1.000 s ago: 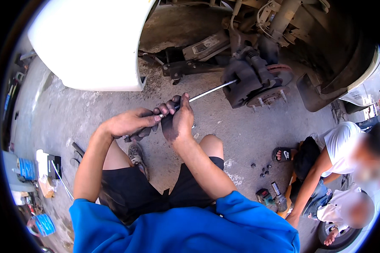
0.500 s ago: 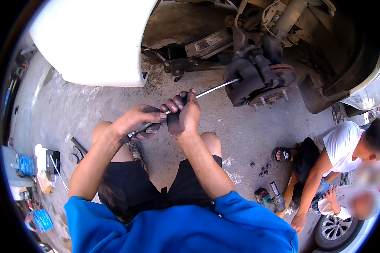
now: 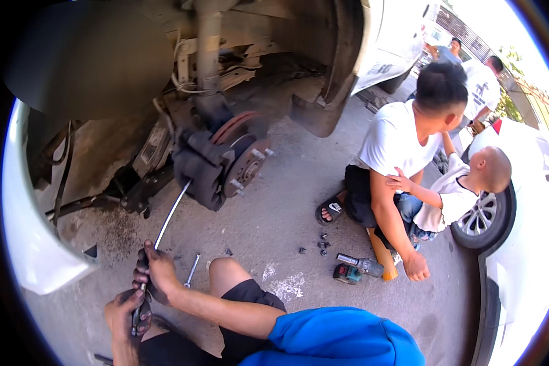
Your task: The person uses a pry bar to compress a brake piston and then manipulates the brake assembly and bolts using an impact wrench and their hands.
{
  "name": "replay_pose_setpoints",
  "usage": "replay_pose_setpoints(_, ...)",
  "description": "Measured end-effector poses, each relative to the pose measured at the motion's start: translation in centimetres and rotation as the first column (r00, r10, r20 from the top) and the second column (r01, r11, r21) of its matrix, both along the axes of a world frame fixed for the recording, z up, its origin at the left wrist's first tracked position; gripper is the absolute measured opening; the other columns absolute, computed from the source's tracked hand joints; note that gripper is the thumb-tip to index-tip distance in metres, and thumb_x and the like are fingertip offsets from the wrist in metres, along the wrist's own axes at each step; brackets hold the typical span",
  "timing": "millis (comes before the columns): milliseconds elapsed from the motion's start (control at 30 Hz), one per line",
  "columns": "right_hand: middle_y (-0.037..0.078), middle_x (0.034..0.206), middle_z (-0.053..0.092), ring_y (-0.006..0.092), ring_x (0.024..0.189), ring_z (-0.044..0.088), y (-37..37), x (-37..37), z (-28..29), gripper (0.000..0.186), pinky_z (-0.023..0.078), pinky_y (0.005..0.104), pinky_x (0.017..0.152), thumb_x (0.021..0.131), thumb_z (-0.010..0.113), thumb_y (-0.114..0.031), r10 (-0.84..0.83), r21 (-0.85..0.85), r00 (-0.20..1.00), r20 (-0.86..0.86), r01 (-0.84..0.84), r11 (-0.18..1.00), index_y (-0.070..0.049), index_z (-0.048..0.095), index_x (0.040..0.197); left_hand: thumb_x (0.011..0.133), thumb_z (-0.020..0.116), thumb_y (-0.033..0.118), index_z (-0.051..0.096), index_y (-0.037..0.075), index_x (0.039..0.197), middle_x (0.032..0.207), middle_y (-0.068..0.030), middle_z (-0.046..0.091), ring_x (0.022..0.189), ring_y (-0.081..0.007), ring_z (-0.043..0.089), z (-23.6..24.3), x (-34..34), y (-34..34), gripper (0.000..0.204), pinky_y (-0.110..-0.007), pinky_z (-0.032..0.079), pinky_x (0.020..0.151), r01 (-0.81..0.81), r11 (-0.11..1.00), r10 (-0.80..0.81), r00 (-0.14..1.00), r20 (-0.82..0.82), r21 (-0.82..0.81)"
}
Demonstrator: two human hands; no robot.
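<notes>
A long thin silver rod slopes down to my hands, its far end at the dark brake caliper. My right hand is closed around the rod's near part, thumb pointing up along it. Just below, my left hand wraps round a metal handle in line with the rod; blackened fingers hide most of it and how the two join. The caliper sits over a rusty brake disc and hub with bare studs. On the ground beyond my right forearm lies a wrench.
A cordless impact wrench and several lug nuts lie on the concrete to the right. Behind them crouches a person in a white shirt, a child alongside. A jack stands beneath the car. Another white car borders the right.
My view has swung right, so hands and brake appear farther left. Both hands keep their hold. The wrench on the ground now shows, and the crouching person is more upright.
</notes>
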State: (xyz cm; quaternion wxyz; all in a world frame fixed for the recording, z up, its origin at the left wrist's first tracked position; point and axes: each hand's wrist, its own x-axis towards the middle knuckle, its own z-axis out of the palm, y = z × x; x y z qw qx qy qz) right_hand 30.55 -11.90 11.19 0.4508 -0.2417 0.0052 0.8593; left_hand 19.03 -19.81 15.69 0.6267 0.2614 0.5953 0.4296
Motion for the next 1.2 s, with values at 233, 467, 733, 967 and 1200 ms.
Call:
replay_pose_setpoints(233, -0.002, 0.059, 0.033, 0.0134, 0.048, 0.036, -0.1, 2.4, -0.3, 0.038, 0.039, 0.0346, 0.048, 0.100, 0.047, -0.046, -0.045, -0.018, 0.998, -0.045, 0.044, 0.999, -0.014, 0.041, 0.081, 0.085, 0.066, 0.022, 0.047, -0.003, 0.073, 0.046, -0.0089, 0.043, 0.026, -0.0148, 0.036, -1.9, 0.9, 0.8, 0.034, -0.027, 0.025, 0.024, 0.123, 0.992, -0.123, 0.992, 0.004, 0.043)
replay_pose_setpoints(467, -0.002, 0.058, 0.033, 0.0134, 0.049, 0.036, 0.0, 2.1, 0.0, 0.038, 0.038, 0.0342, 0.051, 0.100, 0.048, -0.045, -0.030, -0.008, 0.998, -0.054, 0.030, 1.000, -0.014, 0.042, 0.080, 0.088, 0.063, 0.025, 0.051, 0.004, 0.089, 0.046, -0.0054, 0.041, 0.027, -0.0136, 0.036, -1.8, 0.7, 0.7, 0.024, -0.026, 0.025, 0.024, 0.125, 0.991, -0.126, 0.991, 0.036, 0.044)
replay_pose_setpoints(733, -0.003, 0.058, 0.033, 0.0131, 0.048, 0.035, -0.5, 3.4, 0.0, 0.039, 0.038, 0.0335, 0.050, 0.100, 0.049, -0.045, -0.032, -0.009, 0.999, -0.024, 0.032, 0.999, -0.013, 0.042, 0.079, 0.091, 0.062, 0.025, 0.048, 0.002, 0.077, 0.047, -0.0068, 0.044, 0.027, -0.0138, 0.037, -1.8, 2.3, 0.2, 0.030, -0.025, 0.026, 0.025, 0.108, 0.993, -0.111, 0.993, 0.051, 0.045)
replay_pose_setpoints(967, -0.001, 0.059, 0.032, 0.0139, 0.048, 0.035, -0.4, 2.1, 0.5, 0.038, 0.040, 0.0348, 0.050, 0.099, 0.049, -0.044, 0.003, 0.008, 1.000, 0.019, -0.003, 1.000, -0.012, 0.042, 0.080, 0.090, 0.062, 0.025, 0.053, 0.000, 0.085, 0.050, -0.0057, 0.045, 0.029, -0.0125, 0.037, -0.4, 1.8, -0.6, 0.026, -0.024, 0.027, 0.025, 0.068, 0.997, -0.069, 0.997, 0.039, 0.035)
replay_pose_setpoints(1200, -0.002, 0.059, 0.030, 0.0142, 0.053, 0.034, 0.1, 3.8, -0.1, 0.038, 0.040, 0.0365, 0.055, 0.103, 0.038, -0.043, 0.000, 0.065, 0.998, 0.057, -0.004, 0.998, -0.011, 0.043, 0.084, 0.090, 0.064, 0.029, 0.059, -0.001, 0.085, 0.058, -0.0039, 0.049, 0.036, -0.0098, 0.042, 0.4, 3.1, 0.5, 0.031, -0.022, 0.029, 0.032, 0.128, 0.990, -0.125, 0.991, 0.054, -0.061)
